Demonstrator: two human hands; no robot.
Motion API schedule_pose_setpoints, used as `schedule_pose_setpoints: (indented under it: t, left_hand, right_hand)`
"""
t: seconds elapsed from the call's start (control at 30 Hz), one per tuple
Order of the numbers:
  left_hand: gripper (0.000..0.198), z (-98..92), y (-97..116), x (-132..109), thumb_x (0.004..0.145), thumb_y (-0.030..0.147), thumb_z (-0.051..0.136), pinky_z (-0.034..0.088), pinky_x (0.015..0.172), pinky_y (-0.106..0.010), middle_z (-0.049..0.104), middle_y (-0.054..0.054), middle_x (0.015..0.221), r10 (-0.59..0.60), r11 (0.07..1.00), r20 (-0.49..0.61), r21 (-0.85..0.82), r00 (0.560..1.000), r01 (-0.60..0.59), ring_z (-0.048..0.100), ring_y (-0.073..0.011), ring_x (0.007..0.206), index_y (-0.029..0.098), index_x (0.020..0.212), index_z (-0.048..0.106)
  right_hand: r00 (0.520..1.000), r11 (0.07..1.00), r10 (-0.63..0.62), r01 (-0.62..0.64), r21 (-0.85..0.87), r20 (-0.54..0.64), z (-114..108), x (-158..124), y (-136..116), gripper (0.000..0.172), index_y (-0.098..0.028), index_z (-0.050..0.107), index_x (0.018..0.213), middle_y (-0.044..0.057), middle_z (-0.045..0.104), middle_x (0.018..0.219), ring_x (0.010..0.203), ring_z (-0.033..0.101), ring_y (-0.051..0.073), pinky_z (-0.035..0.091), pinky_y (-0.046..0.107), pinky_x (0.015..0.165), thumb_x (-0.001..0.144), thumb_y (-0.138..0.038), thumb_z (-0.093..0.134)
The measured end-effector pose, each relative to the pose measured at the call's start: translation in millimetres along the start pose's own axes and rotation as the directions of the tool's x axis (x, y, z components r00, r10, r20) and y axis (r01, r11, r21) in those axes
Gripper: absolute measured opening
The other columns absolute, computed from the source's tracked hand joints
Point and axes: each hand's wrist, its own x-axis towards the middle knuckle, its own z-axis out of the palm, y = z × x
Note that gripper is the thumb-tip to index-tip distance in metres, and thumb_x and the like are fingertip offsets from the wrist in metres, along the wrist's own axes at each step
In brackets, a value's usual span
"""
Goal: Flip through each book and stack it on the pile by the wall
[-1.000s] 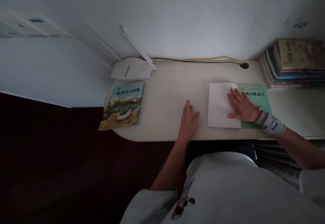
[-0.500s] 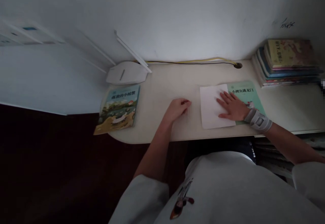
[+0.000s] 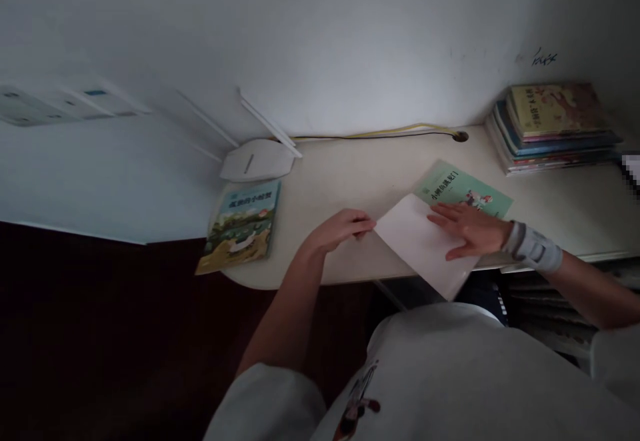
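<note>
A green picture book [image 3: 447, 184] lies slanted on the desk, with a white sheet [image 3: 417, 238] along its near left side. I cannot tell whether the sheet is part of the book. My left hand [image 3: 345, 226] has its fingers closed at the sheet's left corner. Across the sheet and the book's cover lies my right hand [image 3: 473, 229], flat with its fingers spread, a grey band around the wrist. The sheet's lowest corner juts past the desk's front edge. Part of the green cover is hidden under the right hand.
On the left, another picture book [image 3: 243, 228] overhangs the desk's rounded end. Behind it stands a white router [image 3: 257, 161] with antennas. A stack of books [image 3: 555, 128] sits at the back right. Cables [image 3: 375, 136] run along the wall to a hole in the white desk [image 3: 330, 181].
The green book and white sheet have turned clockwise together, and the sheet has come nearer my body. My left hand has closed on its corner. My right hand has shifted slightly right and nearer.
</note>
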Motion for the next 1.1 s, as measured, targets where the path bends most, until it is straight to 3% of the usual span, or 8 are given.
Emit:
schedule_pose_setpoints:
  t: [0.13,0.2,0.3,0.4,0.5,0.67,0.83,1.1]
  left_hand:
    - [0.035,17.4,22.0,3.2,0.078,0.051,0.054,0.051,0.07,-0.036,0.067,-0.006,0.069,0.108,0.924,-0.037,-0.366,0.993,-0.114,0.065,-0.0202,0.071,0.018,0.072,0.064]
    - [0.045,34.1,39.1,15.7,0.089,0.054,0.038,0.052,0.079,-0.042,0.072,-0.01,0.09,0.207,0.894,-0.083,-0.388,0.975,-0.223,0.067,-0.0241,0.091,0.018,0.092,0.066]
    - [0.058,62.7,65.3,41.3,0.095,0.054,0.02,0.045,0.097,-0.044,0.061,-0.012,0.127,0.479,0.867,-0.109,-0.099,0.871,-0.489,0.055,-0.0245,0.12,0.018,0.122,0.057]
    - [0.059,90.4,79.6,66.6,0.093,0.056,0.032,0.024,0.113,-0.05,0.039,-0.011,0.149,0.654,0.681,-0.004,0.439,0.756,-0.586,0.027,-0.0283,0.141,0.021,0.138,0.044]
    - [0.07,113.1,78.2,87.6,0.089,0.058,0.042,0.008,0.112,-0.064,0.018,-0.012,0.157,0.602,0.479,0.113,0.742,0.791,-0.47,0.006,-0.0365,0.145,0.022,0.147,0.028]
    - [0.083,130.2,66.2,105.3,0.085,0.067,0.038,0.011,0.109,-0.067,0.014,-0.015,0.158,0.447,0.451,0.134,0.82,0.885,-0.352,0.008,-0.0394,0.144,0.019,0.15,0.02]
    - [0.081,119.9,66.4,113.4,0.086,0.068,0.035,0.013,0.108,-0.067,0.017,-0.014,0.157,0.407,0.465,0.178,0.804,0.896,-0.371,0.013,-0.0385,0.143,0.021,0.15,0.02]
    - [0.074,92.2,43.9,107.3,0.091,0.056,0.036,0.025,0.111,-0.051,0.02,-0.023,0.154,0.335,0.537,0.018,0.818,0.942,-0.206,0.022,-0.0377,0.141,0.007,0.146,0.028]
  right_hand:
    - [0.969,0.94,0.188,-0.13,0.316,-0.161,-4.0,-58.5,17.3,0.075,-0.018,0.03,0.147,0.016,0.037,0.149,0.136,0.038,0.029,0.032,0.051,0.11,0.088,-0.064,0.039]
    - [0.856,0.818,0.42,-0.212,0.535,-0.303,-3.7,-78.2,32.4,0.069,-0.02,0.036,0.144,0.014,0.048,0.141,0.128,0.047,0.028,0.038,0.051,0.106,0.091,-0.064,0.025]
    - [0.663,0.567,0.685,-0.225,0.793,-0.302,0.1,-89.8,52.1,0.073,-0.018,0.039,0.14,0.015,0.061,0.126,0.116,0.059,0.028,0.048,0.05,0.097,0.092,-0.064,0.009]
    - [0.629,0.444,0.742,-0.203,0.873,-0.232,6.2,-87.0,64.1,0.074,-0.017,0.036,0.14,0.015,0.067,0.116,0.114,0.06,0.027,0.047,0.05,0.096,0.092,-0.058,-0.003]
    - [0.576,0.483,0.774,-0.267,0.834,-0.263,11.5,-81.5,66.7,0.075,-0.018,0.027,0.145,0.017,0.062,0.123,0.111,0.063,0.026,0.051,0.05,0.09,0.091,-0.051,-0.014]
    - [0.357,0.701,0.691,-0.545,0.46,-0.628,16.1,-73.8,39.4,0.073,-0.022,-0.001,0.152,0.019,0.019,0.155,0.132,0.041,0.032,0.044,0.054,0.096,0.092,-0.057,0.023]
    - [0.621,0.693,0.594,-0.718,-0.067,-0.511,30.4,-61.2,15.0,0.069,-0.019,0.026,0.149,0.018,0.027,0.153,0.14,0.021,0.04,0.023,0.065,0.106,0.091,-0.054,0.033]
    - [0.653,0.615,0.631,-0.75,-0.242,-0.418,40.6,-57.5,44.4,0.07,-0.009,0.04,0.141,0.026,0.041,0.143,0.132,0.037,0.04,0.031,0.055,0.103,0.092,-0.057,0.028]
